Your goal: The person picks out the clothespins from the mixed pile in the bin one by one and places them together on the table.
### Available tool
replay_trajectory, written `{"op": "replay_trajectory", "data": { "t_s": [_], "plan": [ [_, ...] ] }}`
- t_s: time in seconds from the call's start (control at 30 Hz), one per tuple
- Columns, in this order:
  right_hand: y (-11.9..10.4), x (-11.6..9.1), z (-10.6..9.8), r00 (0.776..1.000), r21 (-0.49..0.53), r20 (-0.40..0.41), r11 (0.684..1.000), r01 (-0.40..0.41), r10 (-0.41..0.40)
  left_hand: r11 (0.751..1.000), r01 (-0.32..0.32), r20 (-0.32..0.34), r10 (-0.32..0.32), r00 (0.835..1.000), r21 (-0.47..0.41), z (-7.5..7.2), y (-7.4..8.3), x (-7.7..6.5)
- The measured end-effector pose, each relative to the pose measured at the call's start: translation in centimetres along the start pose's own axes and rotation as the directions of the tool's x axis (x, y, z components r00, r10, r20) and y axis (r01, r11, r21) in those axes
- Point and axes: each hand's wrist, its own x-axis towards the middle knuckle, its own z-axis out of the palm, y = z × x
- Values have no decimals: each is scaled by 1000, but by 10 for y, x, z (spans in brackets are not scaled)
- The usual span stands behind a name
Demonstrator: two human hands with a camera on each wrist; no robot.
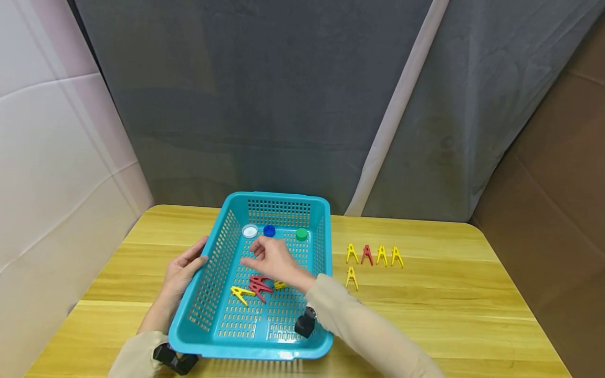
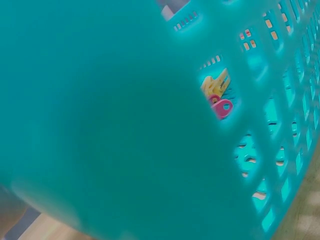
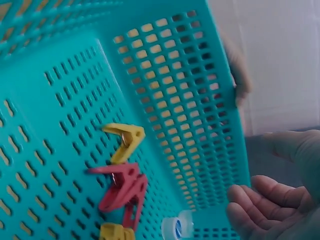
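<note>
A blue-green plastic basket (image 1: 250, 353) sits on the table, its left rim gripped by my left hand (image 1: 181, 270). Over the basket's middle hovers my right hand (image 1: 274, 257), fingers loosely bent and thumb apart, holding nothing. Below it on the basket floor lie a yellow clothespin (image 1: 242, 294), red clothespins (image 1: 260, 287) and another yellow clothespin (image 1: 280, 284), partly hidden by the right wrist. Toward the far end lie a white cap (image 1: 249, 231), a blue cap (image 1: 269, 231) and a green cap (image 1: 301, 234). The basket wall (image 2: 140, 125) fills most of the left wrist view.
Right of the basket, on the wooden table (image 1: 449, 315), several clothespins form a row, among them a red clothespin (image 1: 367, 254). One yellow clothespin (image 1: 352, 277) lies nearer. A grey curtain (image 1: 283, 105) hangs behind the table.
</note>
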Motion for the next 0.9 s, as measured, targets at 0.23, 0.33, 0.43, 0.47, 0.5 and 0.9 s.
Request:
{"op": "replay_trajectory", "data": {
  "t_s": [0.23, 0.33, 0.43, 0.47, 0.5, 0.9],
  "plan": [
    [0, 4, 10, 995, -14, 86, 999, -49, 50, 1000, 4, -2, -4, 1000, 1, -1, 0, 0],
    [1, 6, 16, 991, -28, 119, 998, -58, 61, 1000, 3, -2, -3, 1000, 2, -1, 0, 0],
    [3, 7, 22, 988, -41, 141, 998, -55, 60, 1000, -1, -1, 1, 1000, 9, -1, 0, 0],
    [4, 8, 24, 987, -50, 147, 997, -53, 60, 1000, -1, 0, 1, 1000, 9, -1, 0, 0],
    [5, 8, 26, 986, -59, 153, 997, -50, 58, 1000, -1, 1, 1, 1000, 7, -1, 0, 0],
    [14, 7, 44, 974, -220, 214, 975, -20, 68, 1000, 19, 5, -19, 1000, 4, 0, 1, 0]
  ]
}}
